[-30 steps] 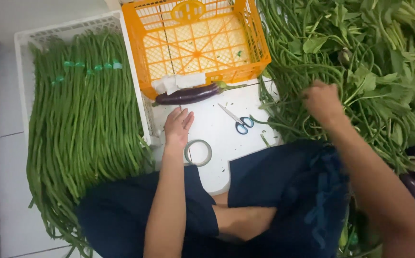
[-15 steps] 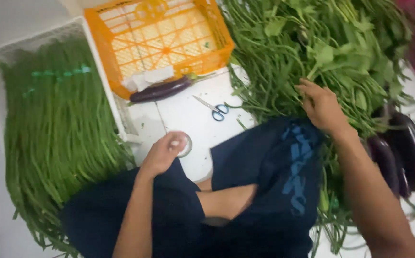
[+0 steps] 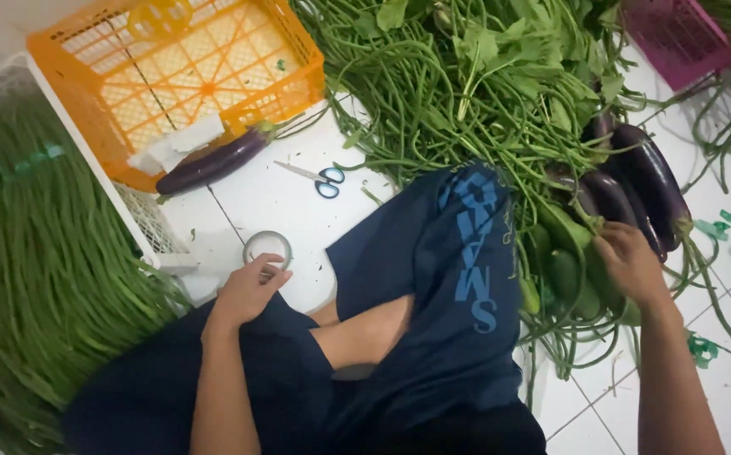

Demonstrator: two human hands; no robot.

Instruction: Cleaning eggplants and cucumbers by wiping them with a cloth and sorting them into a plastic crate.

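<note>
The left hand (image 3: 252, 291) had come down from the bare white floor (image 3: 273, 198) to the roll of tape (image 3: 267, 247); a second before it lay flat near the roll, and now its fingers (image 3: 274, 271) were curled onto the roll's near edge, touching it; whether they pinched it tight could not be told. The roll sat on the floor at 6 o'clock from the scissors (image 3: 319, 178) with blue handles, just beside the knee in dark blue shorts (image 3: 441, 337).

The right hand (image 3: 631, 263) had moved too; a second before it was up in the heap of long beans and leaves (image 3: 475, 93), and now it was lower, at 3 o'clock from the shorts; its fingers (image 3: 608, 251) were bent onto the green vegetables (image 3: 572, 270) lying just under three dark eggplants (image 3: 648, 181); how firmly they held could not be told.

So both hands had gone to new things; one to the tape, one to the green pile by the eggplants.

At 11 o'clock stood an orange crate (image 3: 172, 80); one purple eggplant (image 3: 212, 162) leaned at its front edge. At 9 o'clock a white crate (image 3: 142, 223) held a big neat bed of long beans (image 3: 37, 278). A pink crate (image 3: 677, 38) sat at 1 o'clock.
</note>
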